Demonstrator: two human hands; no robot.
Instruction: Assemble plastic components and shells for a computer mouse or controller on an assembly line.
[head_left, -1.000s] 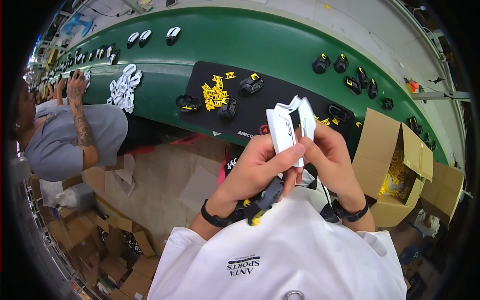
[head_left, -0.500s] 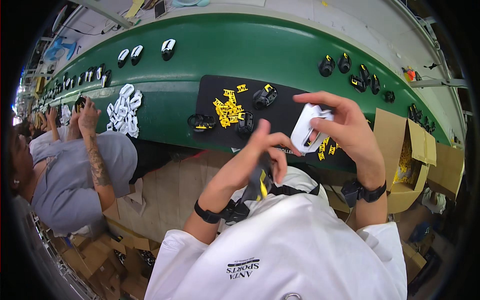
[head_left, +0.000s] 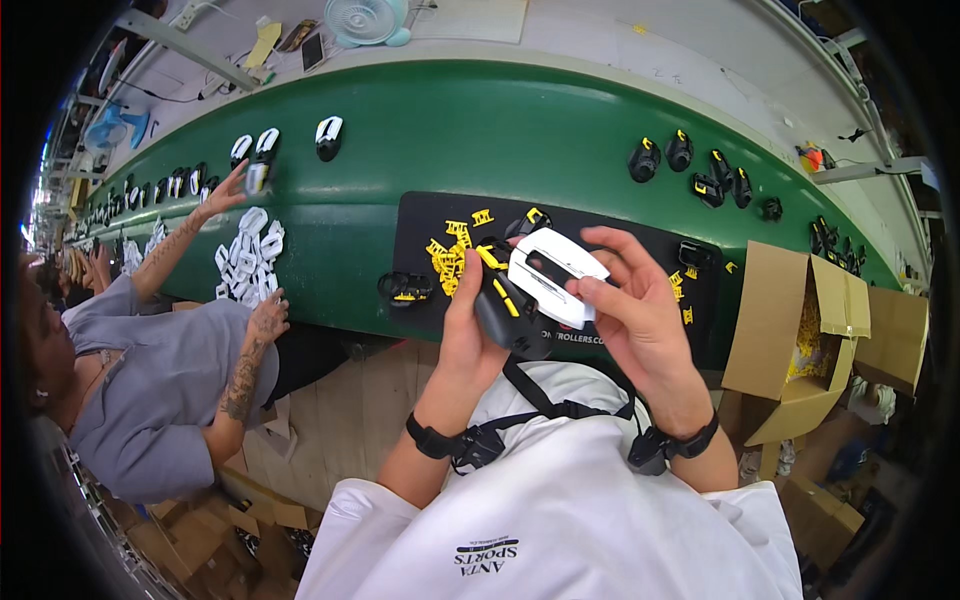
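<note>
My left hand point(head_left: 462, 340) is closed around a black plastic housing point(head_left: 515, 325) with yellow strips along it. In my right hand point(head_left: 640, 315), thumb and fingers grip a white plastic cover point(head_left: 548, 268) with a long slot. The cover is held over the housing's right side, overlapping it in view; whether they touch I cannot tell. Behind my hands lies a black mat point(head_left: 640, 225). Small yellow clips point(head_left: 450, 262) are heaped on its left part. Black housings point(head_left: 405, 288) sit around the heap, one partly hidden by the white cover.
A green conveyor belt point(head_left: 480, 125) runs across. Black housings point(head_left: 680, 150) stand at its far right. Cardboard boxes point(head_left: 765, 340), one holding yellow parts, are at the right. A co-worker point(head_left: 165, 370) sits at the left beside a pile of white covers point(head_left: 248, 255).
My right hand brought the white cover leftward to the black housing. My left hand turned upward and raised the housing. The co-worker's arm has stretched out over the belt with a part.
</note>
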